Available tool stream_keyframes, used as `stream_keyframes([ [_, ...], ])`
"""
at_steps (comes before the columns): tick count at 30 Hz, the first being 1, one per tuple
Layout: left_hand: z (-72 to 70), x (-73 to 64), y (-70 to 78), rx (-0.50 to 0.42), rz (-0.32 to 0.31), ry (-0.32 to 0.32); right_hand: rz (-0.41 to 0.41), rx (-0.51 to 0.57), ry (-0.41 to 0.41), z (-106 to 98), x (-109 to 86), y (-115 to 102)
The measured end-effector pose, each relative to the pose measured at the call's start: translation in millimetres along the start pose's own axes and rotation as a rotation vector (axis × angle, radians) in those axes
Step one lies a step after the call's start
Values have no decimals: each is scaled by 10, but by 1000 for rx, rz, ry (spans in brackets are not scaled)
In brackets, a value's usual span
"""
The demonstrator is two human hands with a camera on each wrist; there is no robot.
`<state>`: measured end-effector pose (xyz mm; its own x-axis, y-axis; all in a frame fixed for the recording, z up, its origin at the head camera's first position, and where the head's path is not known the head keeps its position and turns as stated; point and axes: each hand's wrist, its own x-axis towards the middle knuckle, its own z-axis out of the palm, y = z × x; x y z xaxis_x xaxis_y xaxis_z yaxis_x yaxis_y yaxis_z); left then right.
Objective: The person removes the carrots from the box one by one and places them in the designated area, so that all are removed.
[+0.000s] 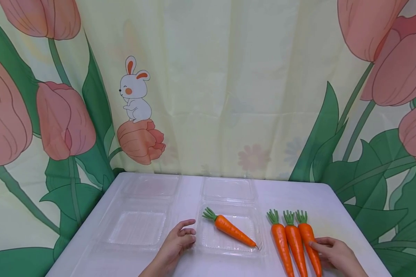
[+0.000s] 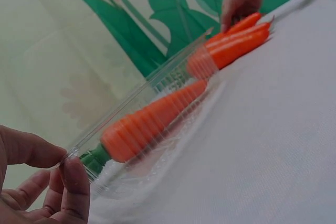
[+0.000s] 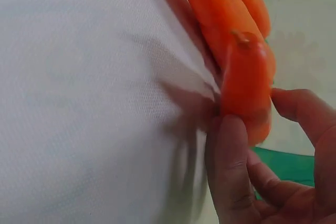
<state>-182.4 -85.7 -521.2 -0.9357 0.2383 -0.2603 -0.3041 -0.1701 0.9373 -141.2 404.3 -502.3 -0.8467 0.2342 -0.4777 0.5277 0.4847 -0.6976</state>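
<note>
My right hand (image 1: 338, 254) pinches the rightmost of three carrots (image 1: 310, 240), thumb and fingers on either side of its body. The other two, a middle carrot (image 1: 294, 242) and a left carrot (image 1: 280, 242), lie alongside, green tops pointing away. In the right wrist view, the pinched carrot (image 3: 247, 82) shows its tip toward the camera. Beside the left rim of a clear plastic box (image 1: 201, 246), my left hand (image 1: 176, 242) rests with thumb and index finger apart, fingertips right at the rim. One carrot (image 1: 234, 229) lies slantwise inside that box, its green top toward the left hand.
A second clear box (image 1: 135, 246) lies unfolded on the left of the white table (image 1: 190, 188). Both lids lie flat toward the back edge, including the right box's lid (image 1: 228, 189). A curtain (image 1: 201, 77) printed with tulips and a rabbit hangs behind.
</note>
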Motion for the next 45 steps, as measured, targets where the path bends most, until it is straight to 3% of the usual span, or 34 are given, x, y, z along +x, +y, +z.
stream_keyframes([
  [8,-11,-7,-7,-8,3,-3,3,35,86,-64,-38,-59],
  [16,-13,-5,-1,-3,-4,-2,-11,33,82,-112,-48,-107],
  [24,-13,0,-4,-1,-8,-4,-77,1,105,-84,-54,-267],
  [33,-8,3,8,-2,-6,7,-158,-3,138,21,-110,-555],
  [45,-6,0,-2,9,-4,5,-224,29,153,332,-140,-924],
])
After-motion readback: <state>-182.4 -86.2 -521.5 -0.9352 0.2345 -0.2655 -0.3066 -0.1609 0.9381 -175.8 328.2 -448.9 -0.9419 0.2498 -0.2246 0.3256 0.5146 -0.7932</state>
